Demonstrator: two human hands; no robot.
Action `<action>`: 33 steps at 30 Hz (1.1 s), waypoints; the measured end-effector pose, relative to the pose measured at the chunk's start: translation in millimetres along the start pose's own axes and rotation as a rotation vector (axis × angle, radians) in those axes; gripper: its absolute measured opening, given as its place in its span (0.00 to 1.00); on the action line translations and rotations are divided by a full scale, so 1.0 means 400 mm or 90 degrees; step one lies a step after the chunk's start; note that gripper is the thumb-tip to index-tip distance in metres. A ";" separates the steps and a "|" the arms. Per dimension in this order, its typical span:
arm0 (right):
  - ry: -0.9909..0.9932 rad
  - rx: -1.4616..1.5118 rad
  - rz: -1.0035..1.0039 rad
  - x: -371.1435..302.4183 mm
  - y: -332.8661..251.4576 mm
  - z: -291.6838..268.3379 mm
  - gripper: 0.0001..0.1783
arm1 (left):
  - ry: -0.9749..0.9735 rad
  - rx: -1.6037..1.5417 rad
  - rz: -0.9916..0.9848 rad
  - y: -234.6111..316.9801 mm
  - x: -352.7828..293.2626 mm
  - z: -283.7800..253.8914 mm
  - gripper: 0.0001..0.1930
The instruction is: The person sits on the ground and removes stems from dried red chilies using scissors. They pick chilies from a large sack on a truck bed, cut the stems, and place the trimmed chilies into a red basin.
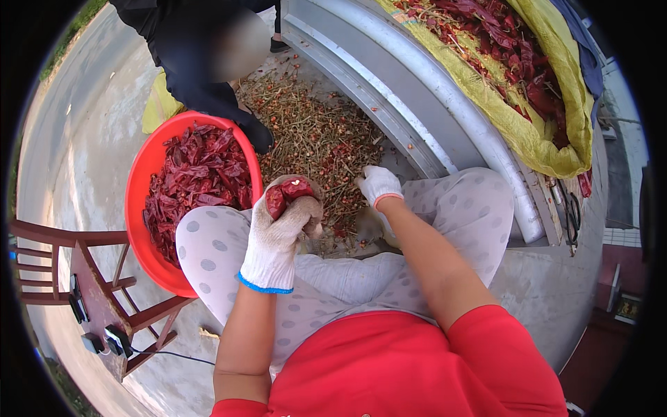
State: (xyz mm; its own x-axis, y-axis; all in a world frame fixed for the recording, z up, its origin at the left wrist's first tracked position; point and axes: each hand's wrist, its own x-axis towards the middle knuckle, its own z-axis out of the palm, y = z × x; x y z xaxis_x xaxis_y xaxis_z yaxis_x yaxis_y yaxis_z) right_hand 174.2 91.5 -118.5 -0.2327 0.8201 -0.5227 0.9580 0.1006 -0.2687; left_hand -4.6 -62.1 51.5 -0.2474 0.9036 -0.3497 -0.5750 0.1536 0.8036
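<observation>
My left hand (274, 236), in a white knit glove with a blue cuff and soiled fingers, is closed around a dried red chili pepper (279, 197). A pale spot shows at the pepper's upper end. My right hand (379, 184), gloved in white with a red-orange cuff, hovers over the right side of a pile of stems and seeds (306, 132). Its fingers point away and curl out of sight, so I cannot see whether they hold anything. Left of my knee stands a red basin (256, 167) full of flattened dried chili peppers (201, 170).
A yellow woven sack (479, 90) of dried chilies lies open at the upper right, above a grey metal panel (396, 90). Another person in dark clothes (201, 83) sits beyond the basin. A wooden chair (104, 285) with small black devices and a cable stands at the left.
</observation>
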 end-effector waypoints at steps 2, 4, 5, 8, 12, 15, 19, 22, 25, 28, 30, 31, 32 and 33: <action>-0.119 -0.121 -0.055 0.005 0.038 0.093 0.19 | 0.027 -0.070 -0.022 -0.001 0.017 -0.013 0.07; -0.221 -0.234 -0.177 0.033 0.101 0.225 0.20 | 0.033 -0.078 -0.032 -0.004 0.029 -0.027 0.07; -0.263 -0.271 -0.216 0.030 0.100 0.250 0.20 | 0.035 -0.084 -0.035 -0.004 0.037 -0.031 0.07; -0.367 -0.323 -0.259 0.019 0.088 0.316 0.19 | 0.088 -0.185 -0.075 -0.002 0.046 -0.042 0.07; -0.358 -0.296 -0.322 0.043 0.073 0.374 0.18 | 0.146 -0.195 -0.098 0.013 0.042 -0.041 0.11; -0.353 -0.289 -0.352 0.081 0.082 0.442 0.18 | 0.156 -0.150 -0.117 -0.004 0.038 -0.062 0.16; -0.425 -0.385 -0.402 0.128 0.089 0.517 0.17 | 0.187 -0.163 -0.170 -0.002 0.042 -0.068 0.19; -0.437 -0.418 -0.410 0.146 0.086 0.507 0.13 | 0.202 -0.187 -0.180 -0.010 0.057 -0.065 0.19; -0.447 -0.384 -0.349 0.168 0.094 0.488 0.13 | 0.183 -0.186 -0.172 -0.007 0.067 -0.060 0.19; -0.439 -0.199 -0.180 0.191 0.090 0.429 0.16 | 0.206 -0.157 -0.160 -0.007 0.073 -0.054 0.18; -0.393 -0.039 -0.091 0.225 0.102 0.407 0.19 | 0.198 -0.167 -0.151 -0.007 0.069 -0.060 0.17; -0.399 0.043 -0.069 0.235 0.092 0.378 0.19 | 0.232 -0.148 -0.143 -0.011 0.064 -0.064 0.16; -0.404 0.127 -0.046 0.244 0.079 0.352 0.20 | 0.264 -0.130 -0.133 -0.019 0.059 -0.071 0.16; -0.409 0.212 -0.022 0.251 0.069 0.327 0.20 | 0.295 -0.111 -0.122 -0.028 0.057 -0.075 0.15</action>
State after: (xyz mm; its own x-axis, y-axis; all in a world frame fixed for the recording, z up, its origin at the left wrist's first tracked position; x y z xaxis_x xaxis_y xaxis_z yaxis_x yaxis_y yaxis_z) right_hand 155.4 103.0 -284.3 -0.4129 0.3162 -0.8541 0.8703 -0.1396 -0.4724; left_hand -27.1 -55.3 20.1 -0.4215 0.5879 -0.6904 -0.7550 0.1942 0.6263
